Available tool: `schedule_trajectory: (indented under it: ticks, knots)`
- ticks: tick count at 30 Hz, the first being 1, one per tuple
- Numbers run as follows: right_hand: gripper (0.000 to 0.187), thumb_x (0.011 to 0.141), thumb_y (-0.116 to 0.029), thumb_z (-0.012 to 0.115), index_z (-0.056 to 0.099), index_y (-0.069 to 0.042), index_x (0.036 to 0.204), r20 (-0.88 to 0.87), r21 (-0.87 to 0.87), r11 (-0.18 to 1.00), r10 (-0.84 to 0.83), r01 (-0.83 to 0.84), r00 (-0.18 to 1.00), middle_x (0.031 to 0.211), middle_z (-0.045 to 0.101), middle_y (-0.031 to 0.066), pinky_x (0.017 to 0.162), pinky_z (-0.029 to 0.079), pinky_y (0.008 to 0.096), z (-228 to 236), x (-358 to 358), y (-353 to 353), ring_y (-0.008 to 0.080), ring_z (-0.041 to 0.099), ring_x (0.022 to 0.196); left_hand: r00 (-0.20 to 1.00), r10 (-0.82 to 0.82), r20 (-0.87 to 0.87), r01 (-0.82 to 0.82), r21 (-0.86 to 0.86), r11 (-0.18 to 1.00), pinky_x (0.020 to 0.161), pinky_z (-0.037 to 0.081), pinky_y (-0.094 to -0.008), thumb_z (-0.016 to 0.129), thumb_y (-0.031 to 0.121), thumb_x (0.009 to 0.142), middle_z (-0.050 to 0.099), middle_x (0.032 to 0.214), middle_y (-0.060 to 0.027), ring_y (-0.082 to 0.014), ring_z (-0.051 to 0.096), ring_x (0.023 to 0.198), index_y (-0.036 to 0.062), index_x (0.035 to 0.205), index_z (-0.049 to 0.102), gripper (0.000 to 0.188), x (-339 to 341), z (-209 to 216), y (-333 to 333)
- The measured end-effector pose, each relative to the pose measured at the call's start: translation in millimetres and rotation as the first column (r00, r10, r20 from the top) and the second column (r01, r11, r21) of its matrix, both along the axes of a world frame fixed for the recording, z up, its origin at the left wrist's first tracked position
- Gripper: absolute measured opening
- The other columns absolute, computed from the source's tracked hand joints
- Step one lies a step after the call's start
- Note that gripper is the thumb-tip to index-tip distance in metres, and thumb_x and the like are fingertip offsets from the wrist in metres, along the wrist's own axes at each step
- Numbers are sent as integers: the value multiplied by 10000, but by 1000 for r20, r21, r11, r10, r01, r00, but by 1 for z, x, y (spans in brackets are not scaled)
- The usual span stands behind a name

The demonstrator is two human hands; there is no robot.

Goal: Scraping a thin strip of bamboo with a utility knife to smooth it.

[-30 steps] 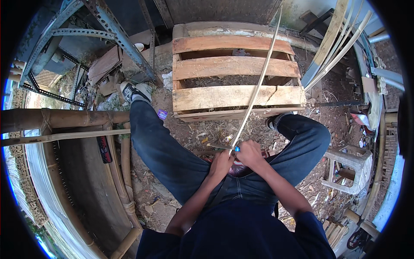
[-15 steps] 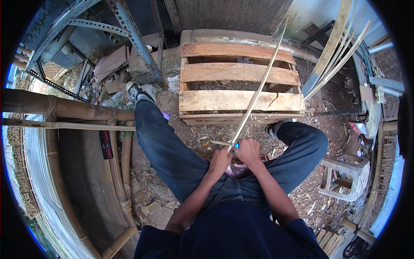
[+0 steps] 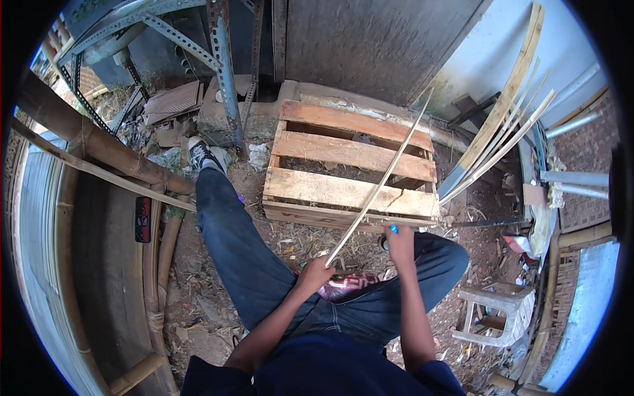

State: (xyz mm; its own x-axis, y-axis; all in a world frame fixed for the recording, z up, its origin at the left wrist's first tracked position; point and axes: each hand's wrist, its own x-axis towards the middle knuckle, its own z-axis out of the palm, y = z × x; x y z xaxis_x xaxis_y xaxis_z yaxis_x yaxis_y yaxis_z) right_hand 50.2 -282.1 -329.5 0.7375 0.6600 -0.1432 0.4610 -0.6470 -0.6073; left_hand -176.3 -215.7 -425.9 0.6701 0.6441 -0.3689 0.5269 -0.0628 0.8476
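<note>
My left hand (image 3: 314, 274) is closed around the lower end of a long, pale bamboo strip (image 3: 370, 198). The strip slants up and away to the right, passing over the slatted wooden crate in front of me. My right hand (image 3: 400, 247) is a fist around a knife, of which a small blue part (image 3: 394, 229) shows at the top of the grip. The blade is hard to make out against the crate's front edge. That hand is apart from the strip, to its right. Between my thighs lies a dark red printed bag or cloth (image 3: 350, 286).
The wooden crate (image 3: 353, 183) stands ahead between my feet. Several bamboo strips (image 3: 505, 142) lean at the right wall. A worn whitish stool (image 3: 498, 313) lies on its side at right. A bamboo frame (image 3: 125, 162) runs along the left, below a perforated metal rack (image 3: 224, 72).
My right hand with the knife has moved away from the strip, forward and right. My left hand, still on the strip, is lower and further left. The whole view has shifted and tilted.
</note>
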Motion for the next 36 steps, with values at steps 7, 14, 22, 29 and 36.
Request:
schedule_trajectory:
  ticks: [7,14,22,29,36]
  knots:
    - [262,777,-172,618,618,85,731,-181,-135,962,210,-235,961,697,570,314,660,448,511,-46,-108,-22,470,600,731,999,-23,-42,23,-9,1000,705,502,-481,596,183,831,643,803,-249,-410,644,793,-17,901,613,213,-1,17,-3]
    - [263,791,-154,577,619,98,729,-90,-228,945,218,-234,972,739,573,337,690,459,524,-63,-100,-13,490,599,760,1000,-13,-23,15,71,997,678,485,-514,586,165,832,624,788,-264,-443,618,795,-7,951,603,210,4,-1,-8]
    - [268,777,-152,553,630,102,744,16,-284,947,164,-153,986,740,567,355,741,463,536,-46,-42,7,500,595,800,993,-18,-116,38,170,985,672,529,-494,608,174,825,641,744,-242,-408,652,728,-16,943,601,224,3,14,-9]
    - [271,774,-206,600,672,54,791,-150,-408,856,280,-317,948,795,621,326,797,493,532,-48,-104,-1,488,623,811,996,4,-85,0,42,999,687,513,-513,597,144,815,641,784,-261,-441,633,761,-13,916,599,187,3,-2,-10]
    - [327,811,-225,570,657,89,781,187,-392,919,53,26,981,790,601,349,754,488,525,-55,37,15,492,620,817,995,-77,-66,80,51,996,703,505,-510,594,147,813,642,777,-256,-433,635,757,-21,926,590,203,5,13,-11]
